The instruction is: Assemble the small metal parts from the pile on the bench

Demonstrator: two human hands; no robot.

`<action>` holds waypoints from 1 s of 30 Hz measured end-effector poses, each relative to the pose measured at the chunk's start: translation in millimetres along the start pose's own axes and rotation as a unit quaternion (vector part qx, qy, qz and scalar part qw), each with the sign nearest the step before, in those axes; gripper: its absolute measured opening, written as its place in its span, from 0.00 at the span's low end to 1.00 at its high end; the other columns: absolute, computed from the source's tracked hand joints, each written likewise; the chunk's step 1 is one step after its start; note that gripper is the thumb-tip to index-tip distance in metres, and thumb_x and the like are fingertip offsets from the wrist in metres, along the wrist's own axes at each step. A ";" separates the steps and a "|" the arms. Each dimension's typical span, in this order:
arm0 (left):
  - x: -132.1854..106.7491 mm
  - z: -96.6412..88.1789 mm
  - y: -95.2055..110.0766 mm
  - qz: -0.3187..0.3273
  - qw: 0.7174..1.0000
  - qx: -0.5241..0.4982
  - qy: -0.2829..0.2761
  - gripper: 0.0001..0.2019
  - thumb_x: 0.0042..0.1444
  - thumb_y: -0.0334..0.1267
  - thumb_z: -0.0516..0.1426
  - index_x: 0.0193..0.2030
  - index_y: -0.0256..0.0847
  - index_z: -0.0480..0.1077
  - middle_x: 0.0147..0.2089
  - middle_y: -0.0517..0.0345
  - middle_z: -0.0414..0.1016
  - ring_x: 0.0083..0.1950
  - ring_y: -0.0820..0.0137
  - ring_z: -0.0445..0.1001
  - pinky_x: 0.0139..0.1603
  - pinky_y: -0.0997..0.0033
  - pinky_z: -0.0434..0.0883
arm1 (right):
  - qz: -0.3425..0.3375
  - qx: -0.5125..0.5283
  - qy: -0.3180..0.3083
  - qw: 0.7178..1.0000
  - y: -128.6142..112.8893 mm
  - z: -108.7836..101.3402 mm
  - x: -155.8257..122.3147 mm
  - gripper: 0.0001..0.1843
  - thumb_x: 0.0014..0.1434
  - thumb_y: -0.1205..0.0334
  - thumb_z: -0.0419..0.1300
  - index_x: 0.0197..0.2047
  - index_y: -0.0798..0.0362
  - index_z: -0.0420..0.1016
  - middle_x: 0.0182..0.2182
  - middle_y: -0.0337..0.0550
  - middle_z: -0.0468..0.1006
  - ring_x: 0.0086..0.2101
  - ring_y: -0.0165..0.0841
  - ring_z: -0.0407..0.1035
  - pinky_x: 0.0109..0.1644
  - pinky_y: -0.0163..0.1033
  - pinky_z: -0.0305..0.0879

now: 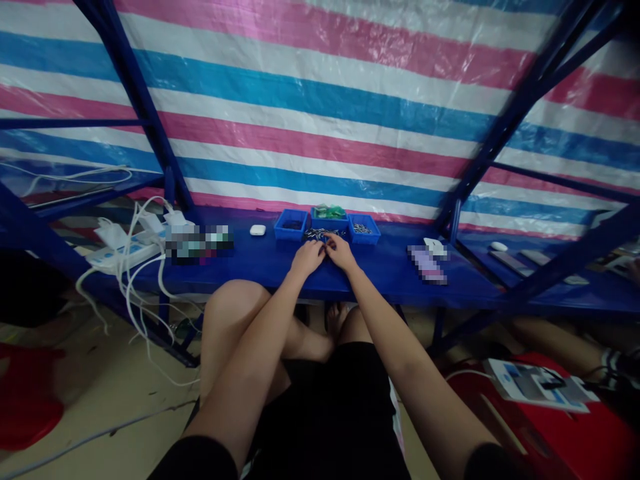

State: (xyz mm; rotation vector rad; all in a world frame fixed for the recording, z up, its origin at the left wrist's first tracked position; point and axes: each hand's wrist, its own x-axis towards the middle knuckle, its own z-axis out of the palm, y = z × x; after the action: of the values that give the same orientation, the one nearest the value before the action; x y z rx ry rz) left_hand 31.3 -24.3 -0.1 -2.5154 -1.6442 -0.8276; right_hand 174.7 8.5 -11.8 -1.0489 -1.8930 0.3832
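My left hand (310, 255) and my right hand (339, 251) almost meet over the blue bench top, just in front of a small pile of dark and silvery metal pieces (316, 234). The fingers of both hands are bent and drawn together at the tips; anything between them is too small to make out. Around the pile stand three blue bins. The left bin (291, 233) has dark small parts inside, the back bin (314, 214) contains green plastic bags (330, 211), and the right bin (377, 238) holds silvery metal parts (361, 229).
A white earphone case (257, 230) lies left of the bins. Farther left is a power strip (123, 255) with plugs and hanging white cables. A blurred purple phone-like item (427, 264) lies at right. Blue frame posts and a striped plastic sheet (320, 113) stand behind.
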 end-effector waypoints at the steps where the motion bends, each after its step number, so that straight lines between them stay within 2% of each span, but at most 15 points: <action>1: -0.1 0.0 -0.1 -0.002 1.000 0.000 -0.001 0.12 0.59 0.39 0.49 0.46 0.41 0.68 0.43 0.50 0.71 0.47 0.64 0.67 0.45 0.69 0.65 | 0.008 0.006 0.000 1.000 -1.2 -0.3 -0.1 0.22 0.51 0.68 0.53 0.50 0.52 0.68 0.34 0.42 0.73 0.32 0.30 0.68 0.43 0.38 0.66; 6: -0.5 -0.2 -0.3 -0.018 1.000 0.015 0.000 0.12 0.59 0.40 0.49 0.45 0.40 0.68 0.44 0.50 0.71 0.48 0.64 0.67 0.45 0.69 0.65 | 0.041 0.050 0.019 0.998 -6.0 -1.9 -0.8 0.18 0.52 0.64 0.55 0.47 0.52 0.68 0.30 0.38 0.75 0.32 0.30 0.70 0.42 0.36 0.66; 13: -0.9 0.1 -0.8 -0.025 0.999 0.037 0.008 0.13 0.61 0.38 0.44 0.42 0.40 0.68 0.41 0.50 0.72 0.45 0.65 0.68 0.43 0.69 0.65 | 0.072 0.055 0.034 0.995 -1.4 -2.7 0.6 0.09 0.54 0.59 0.55 0.38 0.52 0.72 0.32 0.40 0.77 0.33 0.31 0.71 0.42 0.37 0.66; 19: -1.3 -2.4 1.7 -0.050 0.998 0.029 0.008 0.11 0.59 0.36 0.46 0.45 0.39 0.66 0.42 0.49 0.72 0.45 0.65 0.69 0.43 0.70 0.65 | 0.076 0.061 0.022 0.995 2.9 -0.9 0.8 0.09 0.55 0.58 0.53 0.35 0.51 0.71 0.31 0.39 0.77 0.34 0.32 0.71 0.42 0.37 0.65; 26: 0.0 -2.6 1.8 -0.033 0.999 0.011 0.006 0.12 0.60 0.39 0.47 0.44 0.39 0.68 0.41 0.47 0.73 0.46 0.63 0.69 0.45 0.68 0.66 | 0.077 0.037 0.017 0.996 0.6 -1.7 -0.6 0.08 0.56 0.58 0.52 0.34 0.51 0.71 0.31 0.38 0.76 0.33 0.31 0.70 0.41 0.36 0.64; 30: 1.3 -0.5 -3.5 -0.047 0.998 -0.047 0.023 0.12 0.59 0.39 0.48 0.43 0.40 0.70 0.41 0.49 0.74 0.45 0.65 0.70 0.44 0.69 0.66 | 0.075 0.008 0.015 0.997 -4.1 -3.0 -1.4 0.10 0.57 0.57 0.52 0.33 0.51 0.71 0.30 0.38 0.76 0.32 0.31 0.69 0.41 0.35 0.63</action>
State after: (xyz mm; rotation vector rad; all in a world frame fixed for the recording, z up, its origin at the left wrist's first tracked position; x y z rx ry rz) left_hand 28.5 -21.8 0.0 -2.4745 -1.7612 -0.9869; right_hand 175.3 4.6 -8.4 -1.1838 -1.7872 0.4642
